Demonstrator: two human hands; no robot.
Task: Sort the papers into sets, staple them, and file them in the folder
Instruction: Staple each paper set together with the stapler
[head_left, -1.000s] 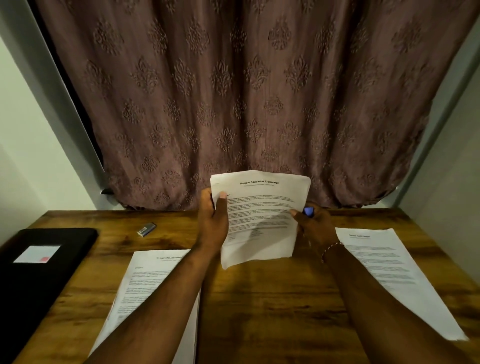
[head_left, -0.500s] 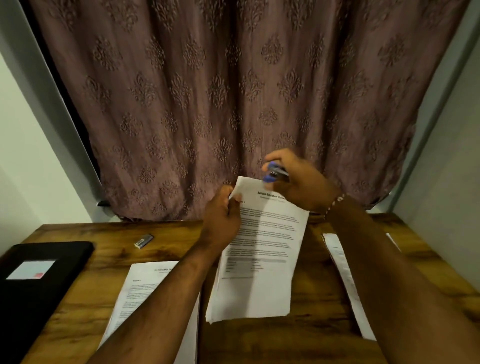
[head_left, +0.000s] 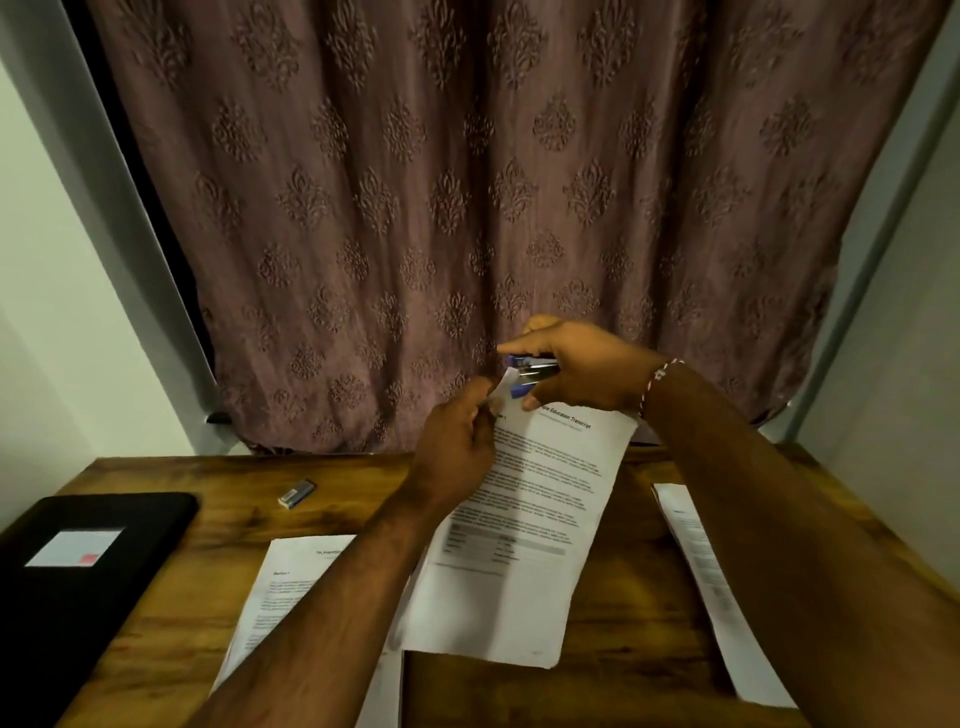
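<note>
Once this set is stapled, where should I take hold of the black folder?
Probably grip the black folder at its right edge, coming from the right across the bare table. It lies flat, so slide fingers under that edge, thumb on top; its left side runs out of view.

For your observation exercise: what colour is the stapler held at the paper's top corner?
The stapler is blue with silver metal; head view.

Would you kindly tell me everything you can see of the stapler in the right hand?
The stapler has a blue-purple body with shiny metal parts in the middle. The right hand grips it from above and below, in the air before the curtain. Its mouth sits over the top left corner of the paper set, which the left hand pinches beside it.
</note>
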